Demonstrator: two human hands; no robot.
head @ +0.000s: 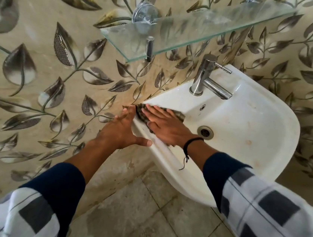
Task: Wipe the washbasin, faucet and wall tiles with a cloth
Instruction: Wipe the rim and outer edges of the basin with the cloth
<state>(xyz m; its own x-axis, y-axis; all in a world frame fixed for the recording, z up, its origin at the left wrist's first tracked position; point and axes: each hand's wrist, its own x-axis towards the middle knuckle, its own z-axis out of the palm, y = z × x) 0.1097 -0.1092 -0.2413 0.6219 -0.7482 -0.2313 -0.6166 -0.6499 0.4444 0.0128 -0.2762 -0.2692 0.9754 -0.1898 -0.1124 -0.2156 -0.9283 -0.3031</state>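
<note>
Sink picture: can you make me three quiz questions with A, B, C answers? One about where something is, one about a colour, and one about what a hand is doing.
1. Where is the cloth?
A) in a bucket
B) on the rim of the washbasin
C) on a chair

2. What colour is the washbasin?
A) white
B) blue
C) black

3. What is the right hand doing?
A) holding a sponge
B) making an empty fist
C) pressing flat on the cloth

Answers:
1 B, the cloth lies on the washbasin's rim under the hand.
2 A, its bowl and rim are white.
3 C, its straight fingers lie on top of the cloth.
</note>
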